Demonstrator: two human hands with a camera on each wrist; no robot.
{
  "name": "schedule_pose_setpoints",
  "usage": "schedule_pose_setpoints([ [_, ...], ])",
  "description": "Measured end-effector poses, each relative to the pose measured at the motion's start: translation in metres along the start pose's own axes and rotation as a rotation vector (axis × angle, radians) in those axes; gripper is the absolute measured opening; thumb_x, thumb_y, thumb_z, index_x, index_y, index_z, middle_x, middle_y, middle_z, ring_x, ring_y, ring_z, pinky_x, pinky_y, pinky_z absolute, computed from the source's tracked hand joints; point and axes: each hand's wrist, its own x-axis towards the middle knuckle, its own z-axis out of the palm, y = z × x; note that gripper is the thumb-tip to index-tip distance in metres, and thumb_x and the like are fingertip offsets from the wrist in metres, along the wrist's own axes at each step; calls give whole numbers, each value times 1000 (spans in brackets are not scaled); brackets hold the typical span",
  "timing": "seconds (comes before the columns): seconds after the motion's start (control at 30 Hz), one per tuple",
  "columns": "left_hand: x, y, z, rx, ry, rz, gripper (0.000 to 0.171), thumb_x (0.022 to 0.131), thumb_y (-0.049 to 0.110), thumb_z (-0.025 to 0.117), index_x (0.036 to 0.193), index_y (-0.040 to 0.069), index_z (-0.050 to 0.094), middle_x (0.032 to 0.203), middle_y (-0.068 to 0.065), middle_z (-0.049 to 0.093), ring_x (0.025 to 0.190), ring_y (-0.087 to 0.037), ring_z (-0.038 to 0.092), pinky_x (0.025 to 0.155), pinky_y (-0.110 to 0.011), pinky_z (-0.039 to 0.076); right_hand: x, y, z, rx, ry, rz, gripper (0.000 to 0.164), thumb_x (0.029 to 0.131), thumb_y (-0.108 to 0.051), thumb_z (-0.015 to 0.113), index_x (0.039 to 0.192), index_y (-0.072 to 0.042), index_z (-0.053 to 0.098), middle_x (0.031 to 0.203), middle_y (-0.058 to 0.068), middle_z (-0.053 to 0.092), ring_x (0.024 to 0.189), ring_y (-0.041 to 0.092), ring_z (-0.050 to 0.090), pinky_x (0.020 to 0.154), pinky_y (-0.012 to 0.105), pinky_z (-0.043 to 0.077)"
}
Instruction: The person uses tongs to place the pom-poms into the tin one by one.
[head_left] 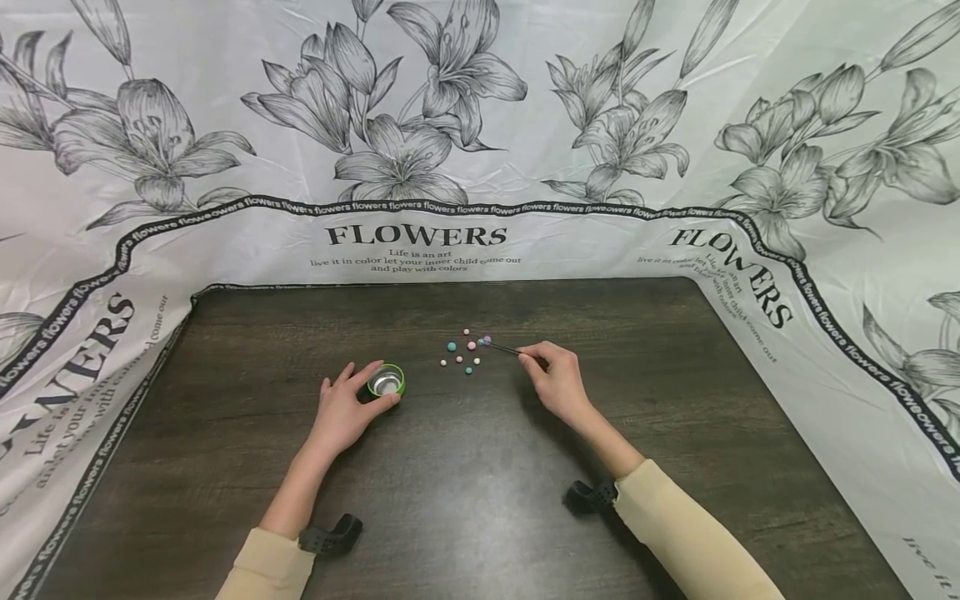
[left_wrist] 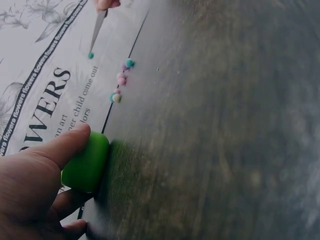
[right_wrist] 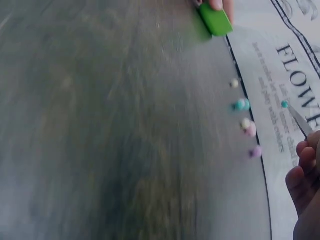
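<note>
A small green cup [left_wrist: 86, 162] is stood upright on the table and held from its left side by the left hand [head_left: 347, 412], the thumb and index finger being set around opposite sides of its wall. The outside is seen as smooth and matt with softly rounded corners, while a shiny, silvery, round hollow is ringed by the bright green rim; a paler patch is shown at the bottom, and whether it is a reflection cannot be told. A slender, tapered, metallic tool [left_wrist: 98, 29] is pinched between the thumb and fingers of the right hand [head_left: 557, 379] and pointed toward the cup's side of the table. At its tip a tiny round teal bead [left_wrist: 90, 55] is held clear of the tabletop. Below and beside it, a loose cluster of small matt balls [head_left: 452, 347] in teal, pink, cream and purple is scattered on the wood, to the right of the cup and apart from it. The dark brown table [head_left: 480, 483] is streaked with wood grain and given a soft sheen near the middle. Behind it, a creased white cloth [head_left: 420, 183] is printed with grey line-drawn lilies and black lettering.
</note>
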Motion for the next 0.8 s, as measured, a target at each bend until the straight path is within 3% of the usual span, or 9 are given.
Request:
schedule_pose_setpoints([
  [0.5,1,-2,2,-2,7,10,73,92,35,78,152,5,50,143,-31,53,150,-48,22,117,-72,1,12,-31,33,47,-57,-76,8,94,1,73,100,2,78,83,6,71,61,9,49,55,25,42],
  [0.8,0,-2,3,10,35,6,72,90,36,80,149,5,54,139,-33,56,149,-50,24,116,-72,2,9,-52,69,81,-123,-153,9,95,-1,72,102,1,78,86,6,71,61,7,48,55,23,42],
])
